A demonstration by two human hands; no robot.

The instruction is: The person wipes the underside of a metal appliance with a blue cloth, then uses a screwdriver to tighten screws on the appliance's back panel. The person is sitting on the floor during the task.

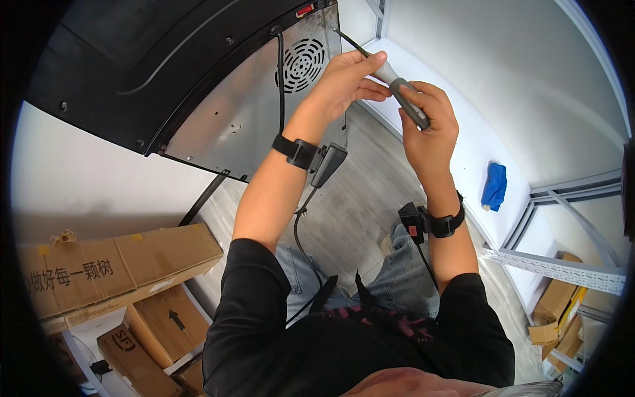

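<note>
A grey screwdriver (pixel 403 99) with a dark, slim shaft slants up and to the left, its tip at the upper right edge of a metal back panel (pixel 225 132). My right hand (pixel 430 126) is wrapped round its handle. Close to the shaft, my left hand (pixel 347 83) grips the front part of the tool between thumb and fingers. The panel belongs to a large black appliance (pixel 132 59) and has a round slotted vent (pixel 302 65). A black power cord (pixel 281 86) runs down the panel behind my left forearm. Whether the tip sits in a screw is too small to tell.
A blue cloth-like item (pixel 494 186) lies on the white ledge at right. Cardboard boxes (pixel 126 264) are stacked at lower left, with more cardboard (pixel 555 311) at lower right. Each wrist carries a strapped black device; a cable (pixel 297 238) hangs from the left one.
</note>
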